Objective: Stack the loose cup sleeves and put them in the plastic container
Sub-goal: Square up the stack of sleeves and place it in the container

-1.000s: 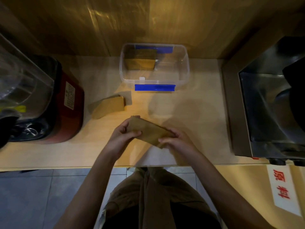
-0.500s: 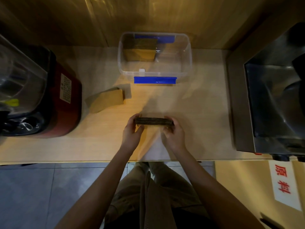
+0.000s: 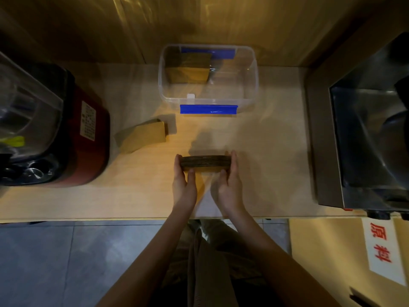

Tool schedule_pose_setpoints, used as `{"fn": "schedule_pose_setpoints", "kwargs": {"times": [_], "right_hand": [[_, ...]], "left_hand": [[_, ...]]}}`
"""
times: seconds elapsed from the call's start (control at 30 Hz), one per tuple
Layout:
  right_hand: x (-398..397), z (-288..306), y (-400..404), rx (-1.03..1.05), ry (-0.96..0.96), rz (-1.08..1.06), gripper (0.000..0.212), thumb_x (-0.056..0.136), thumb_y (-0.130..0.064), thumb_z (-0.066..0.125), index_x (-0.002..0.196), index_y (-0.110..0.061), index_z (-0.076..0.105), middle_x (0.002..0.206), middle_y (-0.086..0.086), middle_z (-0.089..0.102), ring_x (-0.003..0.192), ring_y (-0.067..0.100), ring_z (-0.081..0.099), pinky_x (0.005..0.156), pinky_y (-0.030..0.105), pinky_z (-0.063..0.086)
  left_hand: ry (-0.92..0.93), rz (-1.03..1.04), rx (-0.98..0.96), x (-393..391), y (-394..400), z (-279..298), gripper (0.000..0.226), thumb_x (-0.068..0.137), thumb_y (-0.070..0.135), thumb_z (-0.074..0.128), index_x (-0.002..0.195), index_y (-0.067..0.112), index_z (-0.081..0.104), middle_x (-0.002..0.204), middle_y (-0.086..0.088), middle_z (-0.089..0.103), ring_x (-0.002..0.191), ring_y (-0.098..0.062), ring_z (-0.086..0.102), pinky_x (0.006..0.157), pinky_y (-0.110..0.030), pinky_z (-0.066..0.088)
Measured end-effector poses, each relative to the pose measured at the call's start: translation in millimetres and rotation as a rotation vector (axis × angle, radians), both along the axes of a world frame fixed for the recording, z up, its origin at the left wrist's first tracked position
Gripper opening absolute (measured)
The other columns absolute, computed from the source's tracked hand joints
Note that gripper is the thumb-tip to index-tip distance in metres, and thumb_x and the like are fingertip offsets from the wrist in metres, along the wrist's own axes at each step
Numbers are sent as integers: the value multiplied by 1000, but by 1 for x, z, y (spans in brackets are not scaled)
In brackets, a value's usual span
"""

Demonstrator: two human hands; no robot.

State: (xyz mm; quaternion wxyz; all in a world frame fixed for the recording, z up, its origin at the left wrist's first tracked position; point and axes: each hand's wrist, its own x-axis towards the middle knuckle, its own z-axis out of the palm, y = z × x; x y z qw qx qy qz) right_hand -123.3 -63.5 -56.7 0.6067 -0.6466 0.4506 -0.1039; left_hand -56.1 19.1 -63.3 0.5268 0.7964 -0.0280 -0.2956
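Note:
A stack of brown cardboard cup sleeves stands on edge on the wooden counter, held between both hands. My left hand grips its left end and my right hand grips its right end. A second loose pile of sleeves lies flat on the counter to the left. The clear plastic container with blue clips sits at the back of the counter, with a stack of sleeves standing in its left half.
A red and black appliance with a clear jar fills the left side of the counter. A steel machine stands at the right. The counter's front edge runs just below my wrists. A white label with red characters is at lower right.
The sleeve stack was lying tilted in both hands; it has been turned onto its edge and squared up on the counter, a little farther from me.

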Motion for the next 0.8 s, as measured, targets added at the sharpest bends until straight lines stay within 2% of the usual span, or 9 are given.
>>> {"fn": "schedule_pose_setpoints", "kwargs": {"times": [0.1,0.2,0.3,0.47,0.5,0.6,0.67,0.73,0.8], "right_hand": [[-3,-5,0,33,28,-23,54,96,-10,35,143,-30,18,144,5,44,126,15,45,104,29,39],[-4,-7,-6,25,42,-20,46,95,-8,37,139,-23,32,132,5,54,114,13,52,98,26,40],[-2,-5,-10,1,66,-50,41,93,-10,44,133,-19,44,122,6,61,107,14,56,97,31,45],[8,4,-18,-137,69,46,33,89,-7,54,121,-9,57,101,1,64,94,13,59,82,12,45],[12,7,-21,-146,73,86,31,88,-7,56,119,-7,58,99,1,63,94,14,60,81,12,45],[31,16,-25,-58,72,145,32,86,-7,60,117,-4,58,100,2,61,99,16,59,88,24,45],[46,22,-27,15,57,145,36,83,-5,63,119,-3,56,102,6,61,97,16,60,90,26,47],[64,27,-28,76,55,142,35,81,-5,65,115,-1,57,101,9,64,87,12,62,81,20,49],[85,31,-25,158,64,151,25,80,-2,66,104,1,62,91,7,67,74,7,58,66,14,48]], "left_hand": [[9,27,9,3,5,-4,43,94,18,38,136,21,33,131,-8,53,120,-24,49,94,-28,39],[-10,3,45,10,9,-7,40,92,12,40,132,17,42,124,-11,59,112,-25,54,89,-30,43],[-41,-12,60,15,12,-5,38,90,11,45,128,15,47,121,-11,62,110,-22,57,89,-30,45],[-105,15,138,30,20,4,34,86,11,52,120,11,57,112,-13,67,102,-19,60,84,-25,43],[-104,10,135,35,24,6,34,86,11,53,119,10,58,111,-13,68,101,-20,60,84,-26,44],[-87,8,132,52,38,15,32,84,10,55,115,7,60,107,-14,67,96,-21,60,85,-32,48],[-76,20,157,63,46,22,29,83,15,57,110,7,63,98,-12,69,90,-25,63,85,-41,52],[-44,62,194,77,53,28,28,79,21,60,102,6,67,84,-8,69,84,-29,66,82,-49,54],[3,127,210,96,64,32,23,74,24,65,90,8,72,65,0,69,75,-26,68,79,-50,55]]}}
